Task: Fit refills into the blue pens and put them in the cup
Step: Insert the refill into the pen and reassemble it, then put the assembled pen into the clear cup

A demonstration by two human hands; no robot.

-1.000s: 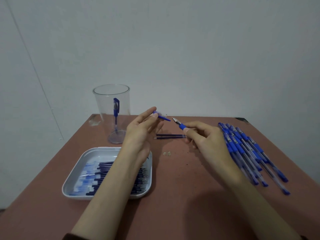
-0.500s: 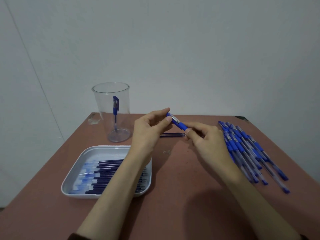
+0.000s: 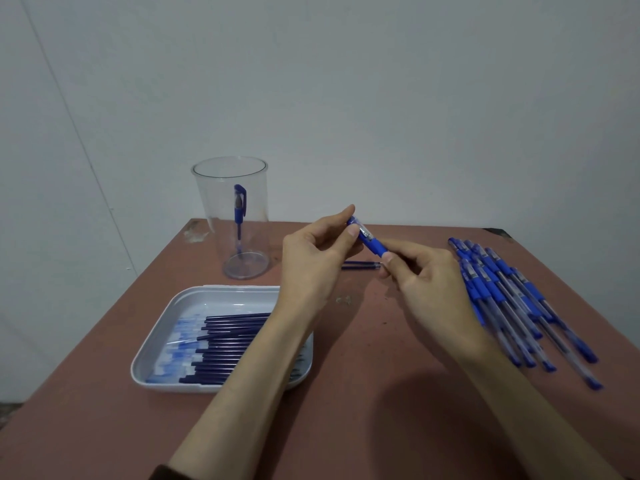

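The rear of the pen (image 3: 372,242) is buried in the right grip (image 3: 426,275). The left forearm (image 3: 263,375) covers the right side of the tray (image 3: 166,317) and one end of the refills (image 3: 225,341). Loose refills (image 3: 360,265) lie partly behind the left grip (image 3: 311,265).

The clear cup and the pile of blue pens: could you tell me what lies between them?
In the head view, the left hand and right hand hold one pen there, with loose refills on the table below.

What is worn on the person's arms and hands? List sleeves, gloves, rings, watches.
The left hand and right hand are bare: no gloves, rings or watch show. Both forearms are bare too. A dark sleeve cuff shows on the left arm at the frame's bottom edge; none shows on the right.
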